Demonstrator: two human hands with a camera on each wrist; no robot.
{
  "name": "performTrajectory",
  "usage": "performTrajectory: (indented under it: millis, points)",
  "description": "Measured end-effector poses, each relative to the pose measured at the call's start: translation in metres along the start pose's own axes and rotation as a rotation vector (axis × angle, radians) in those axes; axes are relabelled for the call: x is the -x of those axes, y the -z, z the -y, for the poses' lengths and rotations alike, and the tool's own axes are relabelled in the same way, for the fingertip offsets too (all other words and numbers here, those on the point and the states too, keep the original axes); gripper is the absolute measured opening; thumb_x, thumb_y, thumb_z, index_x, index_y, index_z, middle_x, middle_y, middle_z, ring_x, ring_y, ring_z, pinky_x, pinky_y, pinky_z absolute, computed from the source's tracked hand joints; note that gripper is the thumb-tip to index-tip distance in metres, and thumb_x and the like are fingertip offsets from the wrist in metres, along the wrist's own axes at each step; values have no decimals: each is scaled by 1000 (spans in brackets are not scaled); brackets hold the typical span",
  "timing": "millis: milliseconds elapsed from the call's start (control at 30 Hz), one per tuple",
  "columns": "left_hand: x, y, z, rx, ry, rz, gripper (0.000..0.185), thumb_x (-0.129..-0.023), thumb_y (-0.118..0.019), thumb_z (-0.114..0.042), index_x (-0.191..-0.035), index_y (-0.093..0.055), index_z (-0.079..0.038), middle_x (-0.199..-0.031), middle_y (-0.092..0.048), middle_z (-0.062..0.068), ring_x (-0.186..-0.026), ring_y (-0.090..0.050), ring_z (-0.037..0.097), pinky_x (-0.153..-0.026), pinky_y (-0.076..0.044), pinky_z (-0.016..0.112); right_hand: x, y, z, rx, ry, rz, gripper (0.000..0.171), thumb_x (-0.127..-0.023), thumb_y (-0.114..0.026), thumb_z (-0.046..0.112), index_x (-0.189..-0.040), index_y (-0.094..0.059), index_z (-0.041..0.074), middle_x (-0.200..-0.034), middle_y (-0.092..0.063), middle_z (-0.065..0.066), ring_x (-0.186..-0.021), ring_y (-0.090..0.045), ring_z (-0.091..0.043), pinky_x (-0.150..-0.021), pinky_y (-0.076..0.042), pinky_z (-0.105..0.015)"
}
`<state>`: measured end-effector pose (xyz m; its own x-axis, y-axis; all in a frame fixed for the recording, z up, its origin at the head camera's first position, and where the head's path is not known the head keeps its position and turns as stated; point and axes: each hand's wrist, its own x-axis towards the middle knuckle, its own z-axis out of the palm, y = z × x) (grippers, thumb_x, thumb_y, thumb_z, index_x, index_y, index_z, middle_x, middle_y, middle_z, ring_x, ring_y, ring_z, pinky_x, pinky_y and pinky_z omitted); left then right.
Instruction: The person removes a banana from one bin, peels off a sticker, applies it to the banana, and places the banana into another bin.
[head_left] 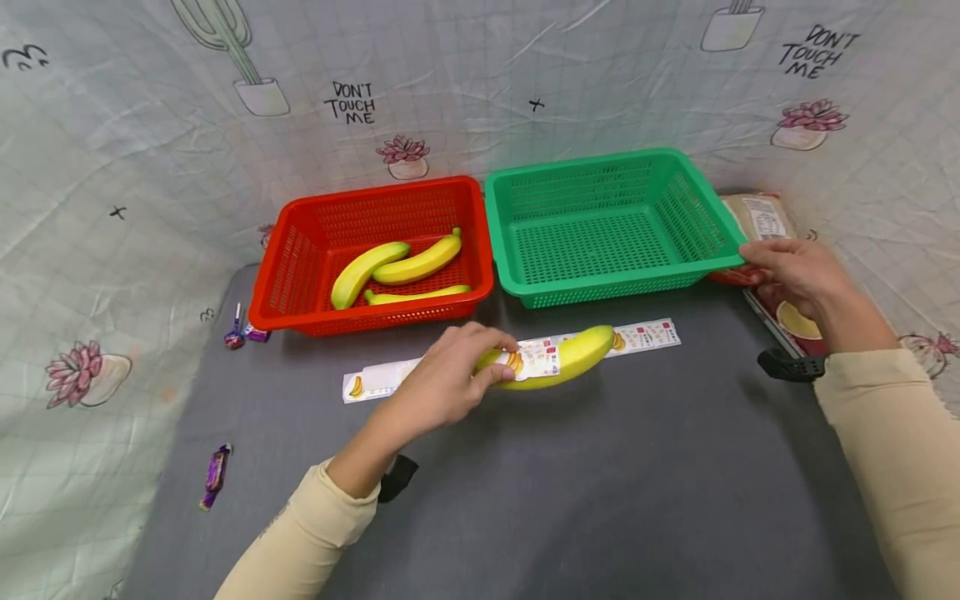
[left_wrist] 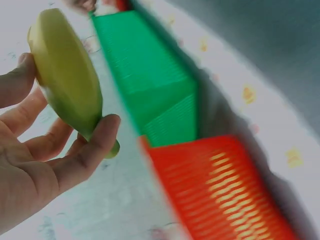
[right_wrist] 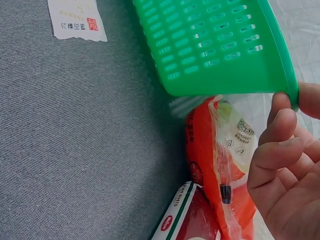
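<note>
Banana [head_left: 588, 350]: in the left hand [head_left: 453, 375], in front of the two baskets and above the grey table [head_left: 600, 500]. Grip: thumb and fingers pinch it near one end, the other end unsupported. A white label [head_left: 542, 360] lies across the side facing my head camera; I cannot tell whether it is fully stuck down. My left wrist view shows a face without a label.

Risk 1: with the hold this far off centre, I judge the banana could swing or slip if the pinch loosens. Risk 2: the thumb sits at the label's edge; a sliding thumb could crease or lift it.

Behind the banana runs a label strip [head_left: 648, 336], lying on the table. Risk 3: lowering the banana here could catch or drag the strip.

Beyond: red basket [head_left: 264, 283] with three bananas [head_left: 416, 262] inside; beside it, green basket [head_left: 600, 250] with no fruit in it. Right hand [head_left: 798, 271] pinches the green rim at its near right corner. Risk 4: a pull on that one corner could skew or tip the basket, or press it into the red packet [right_wrist: 197, 145] close beside it.

Far left on the table: purple candy [head_left: 215, 477] and lollipop [head_left: 234, 338], well apart from both hands.
</note>
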<state>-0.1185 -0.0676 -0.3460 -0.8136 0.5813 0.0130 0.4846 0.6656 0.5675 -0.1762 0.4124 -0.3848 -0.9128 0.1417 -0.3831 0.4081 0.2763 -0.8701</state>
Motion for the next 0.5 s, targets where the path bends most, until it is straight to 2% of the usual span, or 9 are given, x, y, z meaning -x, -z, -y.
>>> performTrajectory:
  millis: [100,200,267,367,500]
  points:
    - [-21,23,-11,33,-37,-1,28,-96,-71,-25,-122,-69,-16,-124,-68,2,-117,-56,23,-104,-44,43,0,2,-2,-5,-1,-3,24,-101,-61,40,-79,-69,47,-70,-62,18,-62,-58,-3,-57,-50,-25]
    - [-52,40,-19,55,-67,-2,29,-98,-69,-25,-125,-68,-13,-128,-68,3,-122,-57,23,-109,-44,43,0,3,-2,10,8,-4,24,-101,-61,41,-79,-68,47,-72,-63,18,-65,-59,-2,-59,-50,-24]
    - [-74,47,-22,48,-69,3,29,-99,-68,-26,-125,-68,-13,-129,-69,4,-123,-58,22,-108,-44,41,0,3,-2,22,17,-3,22,-101,-61,43,-80,-68,47,-72,-63,18,-66,-59,-3,-60,-50,-24]
    - [-111,47,-25,27,-34,36,29,-100,-65,-30,-125,-66,-15,-127,-69,6,-118,-59,21,-100,-47,38,0,2,-3,35,32,-3,22,-101,-60,42,-80,-67,46,-73,-63,19,-67,-60,-2,-61,-51,-23]
    - [-160,33,-27,-13,12,96,30,-102,-61,-32,-127,-64,-14,-122,-70,7,-107,-59,20,-88,-49,34,-2,1,-3,38,53,-3,20,-102,-60,40,-83,-66,44,-74,-65,18,-69,-61,0,-63,-53,-21]
